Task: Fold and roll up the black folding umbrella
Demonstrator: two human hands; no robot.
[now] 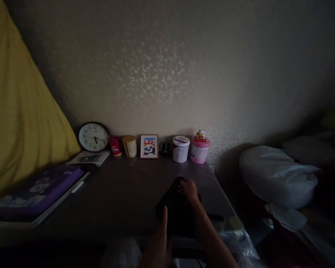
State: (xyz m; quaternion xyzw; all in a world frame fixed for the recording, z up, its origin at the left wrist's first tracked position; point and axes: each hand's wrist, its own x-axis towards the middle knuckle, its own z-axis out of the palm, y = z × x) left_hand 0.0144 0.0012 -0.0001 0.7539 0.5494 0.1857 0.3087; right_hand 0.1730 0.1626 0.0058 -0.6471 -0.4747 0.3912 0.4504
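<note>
A dark, soft black bag (171, 203), possibly a cloth pouch, stands near the front right part of the dark table; its details are lost in shadow. My right hand (189, 189) reaches over it, fingers bent and pinched on its top edge. At the near left side of the bag is my left hand (159, 242), one finger pointing up along the bag's side and the others mostly hidden; it appears to hold the lower edge. A thin black item (216, 216) lies to the right of my right forearm.
Along the wall stand a round clock (93, 137), a red tin (115, 146), a yellow-lidded jar (130, 146), a panda picture frame (149, 146) and two tubs (181, 150), one topped by a cat figurine (201, 134). A purple case (41, 190) lies left. White bags (276, 176) sit beyond the right edge.
</note>
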